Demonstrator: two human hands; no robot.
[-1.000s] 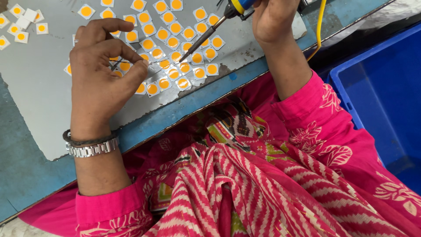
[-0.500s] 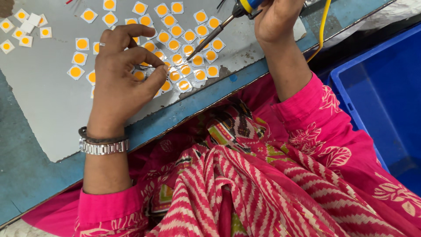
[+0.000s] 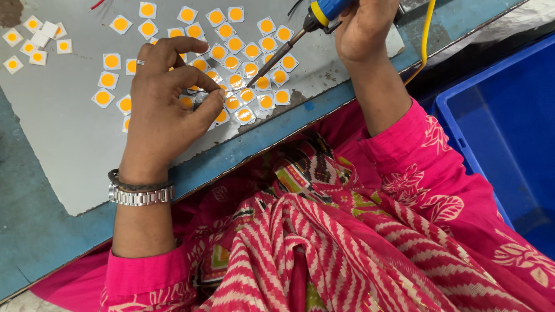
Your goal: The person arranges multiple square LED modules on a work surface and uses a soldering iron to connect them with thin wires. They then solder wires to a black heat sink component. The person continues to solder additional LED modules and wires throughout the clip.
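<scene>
Soldering iron (image 3: 289,43) in right grip (image 3: 364,29) — tip above chips (image 3: 245,95)

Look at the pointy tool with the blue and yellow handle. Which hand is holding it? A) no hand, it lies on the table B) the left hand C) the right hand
C: the right hand wraps the soldering iron by its handle, tip down among the small white squares with orange dots, while the left hand pinches at those squares.
</scene>
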